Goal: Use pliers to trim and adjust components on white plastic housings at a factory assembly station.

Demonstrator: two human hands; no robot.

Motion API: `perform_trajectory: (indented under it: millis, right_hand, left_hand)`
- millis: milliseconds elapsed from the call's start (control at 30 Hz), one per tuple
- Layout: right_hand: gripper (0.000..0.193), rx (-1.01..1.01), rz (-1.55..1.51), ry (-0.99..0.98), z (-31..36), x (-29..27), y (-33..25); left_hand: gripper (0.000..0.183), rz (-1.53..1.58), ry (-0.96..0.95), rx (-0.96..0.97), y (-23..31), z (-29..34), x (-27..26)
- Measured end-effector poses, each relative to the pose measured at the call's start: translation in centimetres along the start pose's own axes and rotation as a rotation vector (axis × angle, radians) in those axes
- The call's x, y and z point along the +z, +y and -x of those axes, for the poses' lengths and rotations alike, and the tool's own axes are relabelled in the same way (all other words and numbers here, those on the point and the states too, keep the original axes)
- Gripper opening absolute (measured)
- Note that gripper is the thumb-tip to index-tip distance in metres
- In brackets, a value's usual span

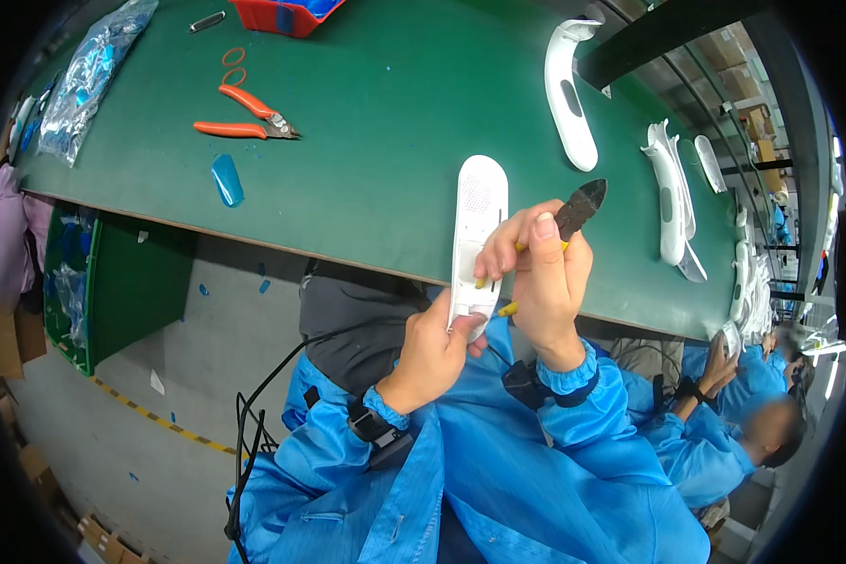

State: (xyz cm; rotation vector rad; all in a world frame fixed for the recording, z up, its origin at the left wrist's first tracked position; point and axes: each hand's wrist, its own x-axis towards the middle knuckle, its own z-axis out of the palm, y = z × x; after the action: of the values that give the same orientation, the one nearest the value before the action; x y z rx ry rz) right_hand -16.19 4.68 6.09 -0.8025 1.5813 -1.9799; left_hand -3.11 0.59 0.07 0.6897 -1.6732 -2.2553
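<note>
My left hand (430, 346) is closed around the lower end of a long white plastic housing (480, 193), which has a patch of small holes near its rounded top. The housing stands tilted up at the table's near edge. In my right hand (553, 277) is a pair of pliers (585, 204) with dark jaws and yellow handles. The jaws point up and away from the housing, while the fingertips of that hand reach over its right edge. My right fingers hide most of the pliers' handles.
On the green table (376, 141) lie orange-handled cutters (244, 117), a blue film piece (227, 180), a plastic bag (89, 80) and a red bin (287, 17). More white housings (571, 99) lie to the right, by a dark post (663, 38). A co-worker (714, 442) sits at right.
</note>
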Motion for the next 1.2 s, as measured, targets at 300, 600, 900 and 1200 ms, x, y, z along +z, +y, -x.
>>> perform_trajectory:
  millis: [300, 600, 900, 1200]
  right_hand:
    - [0.023, -0.002, 0.049, -0.008, 0.6, -0.1, 0.3]
    - [0.026, 0.002, -0.062, 0.023, -0.1, -0.6, 0.3]
    - [0.028, -0.003, -0.039, 0.011, 0.0, -0.3, 0.2]
    - [0.027, 0.006, -0.067, -0.004, 0.0, -0.3, 0.2]
  left_hand:
    - [0.020, 0.006, 0.000, -0.006, -0.1, 0.0, -0.1]
    - [0.018, 0.024, 0.011, -0.035, 0.2, -0.1, 0.0]
    - [0.017, 0.024, 0.004, -0.029, 0.4, -0.1, -0.1]
    - [0.016, 0.015, 0.005, -0.038, -0.1, -0.1, -0.1]
